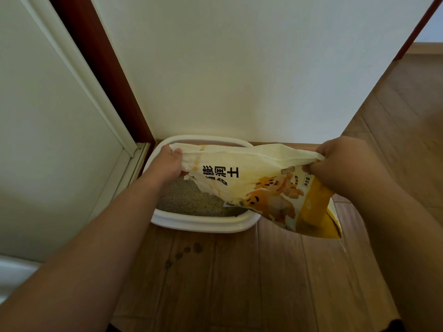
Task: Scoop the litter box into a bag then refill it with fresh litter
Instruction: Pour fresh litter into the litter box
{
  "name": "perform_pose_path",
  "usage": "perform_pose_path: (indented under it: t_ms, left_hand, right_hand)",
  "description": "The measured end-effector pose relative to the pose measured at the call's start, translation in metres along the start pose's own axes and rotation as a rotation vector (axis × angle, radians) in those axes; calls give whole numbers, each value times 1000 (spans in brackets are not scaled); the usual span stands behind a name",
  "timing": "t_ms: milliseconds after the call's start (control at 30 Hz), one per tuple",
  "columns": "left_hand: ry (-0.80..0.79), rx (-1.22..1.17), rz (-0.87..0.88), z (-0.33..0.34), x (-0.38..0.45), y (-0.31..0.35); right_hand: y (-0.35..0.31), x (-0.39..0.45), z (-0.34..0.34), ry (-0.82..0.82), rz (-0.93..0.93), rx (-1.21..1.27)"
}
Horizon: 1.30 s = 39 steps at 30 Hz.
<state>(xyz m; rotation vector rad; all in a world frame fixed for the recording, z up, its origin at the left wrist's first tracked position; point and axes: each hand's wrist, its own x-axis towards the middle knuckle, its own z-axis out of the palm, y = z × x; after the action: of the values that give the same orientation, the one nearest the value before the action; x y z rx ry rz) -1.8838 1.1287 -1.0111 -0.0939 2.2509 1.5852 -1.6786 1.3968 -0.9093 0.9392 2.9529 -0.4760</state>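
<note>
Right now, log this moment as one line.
refill | both hands grip litter bag over litter box | pour unseen

Both bare forearms reach forward and down, spread well apart. The left hand sits farther out and lower, its back toward the viewer, fingers curled into a grip around what it holds, thumb on the near side. The right hand is nearer and level with it, knuckles up, fingers folded under in a tight pinch. Both wrists are fairly straight; the right forearm runs steeply toward the body.
</note>
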Motion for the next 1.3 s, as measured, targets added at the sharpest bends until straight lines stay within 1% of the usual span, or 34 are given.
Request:
perform_pose_path:
  t_ms: [267, 600, 867, 1067, 1300]
  left_hand:
    - [-19, -36, 20, 10, -3, -2]
    - [-10, 19, -6, 22, 0, -3]
    - [-15, -31, -48, 26, 4, -6]
    - [-13, 27, -51, 27, 6, -14]
    - [0, 66, -49, 30, 10, -12]
  right_hand:
    - [5, 0, -3, 21, 1, -3]
    - [12, 2, -4, 6, 15, -28]
    - [12, 4, -7, 22, 22, -34]
    - [4, 4, -10, 48, 4, -35]
    - [3, 3, -11, 41, 10, -42]
